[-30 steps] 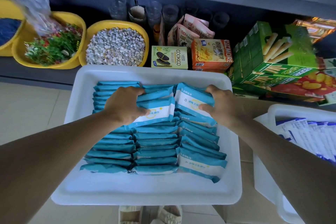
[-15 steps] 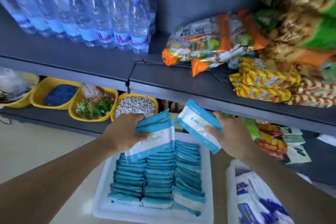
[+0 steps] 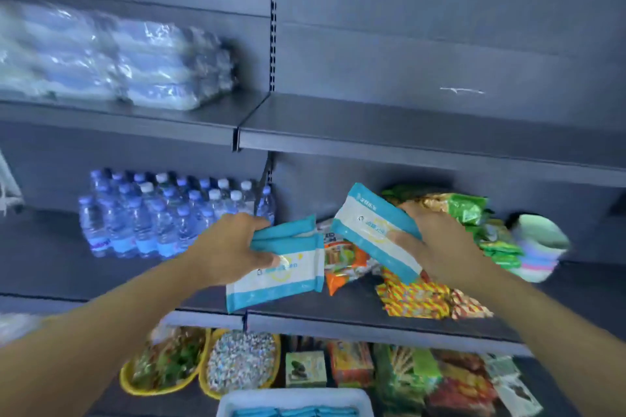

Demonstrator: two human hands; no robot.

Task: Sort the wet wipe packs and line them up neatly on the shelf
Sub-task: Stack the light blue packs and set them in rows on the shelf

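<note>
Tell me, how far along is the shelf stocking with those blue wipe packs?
Barely begun. No wipe packs show on any shelf yet. In hand: the left hand grips a small stack of packs, the right hand holds another pack, both raised in front of the snack shelf. Left: the white tray below still holds packs, and the bare upper shelf looks like a likely spot.

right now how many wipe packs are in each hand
left hand wipe packs: 2
right hand wipe pack: 1
total: 3
</note>
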